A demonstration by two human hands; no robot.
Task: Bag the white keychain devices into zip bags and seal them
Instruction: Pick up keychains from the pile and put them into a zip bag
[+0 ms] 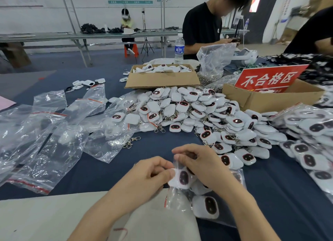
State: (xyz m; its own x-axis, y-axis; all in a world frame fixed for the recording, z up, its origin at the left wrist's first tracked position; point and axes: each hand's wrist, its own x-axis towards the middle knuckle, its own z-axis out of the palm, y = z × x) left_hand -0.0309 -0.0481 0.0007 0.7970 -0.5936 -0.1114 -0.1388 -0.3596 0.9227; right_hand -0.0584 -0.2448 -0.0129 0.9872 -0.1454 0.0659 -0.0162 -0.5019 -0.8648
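Note:
My left hand (153,175) pinches a white keychain device (181,178) with a dark oval face, close to the table's front edge. My right hand (200,165) grips the clear zip bag (175,197) around that device, fingers curled at the bag's top. The bag hangs down between my hands, its red seal strip on the left side. A big heap of loose white keychain devices (194,112) lies in the middle of the table. Empty zip bags (54,132) are spread at the left.
Bagged devices (310,138) pile up at the right, and some lie under my right wrist. Two cardboard boxes (162,80) stand at the back, one with a red sign (268,78). A water bottle (179,48) and a person in black sit beyond.

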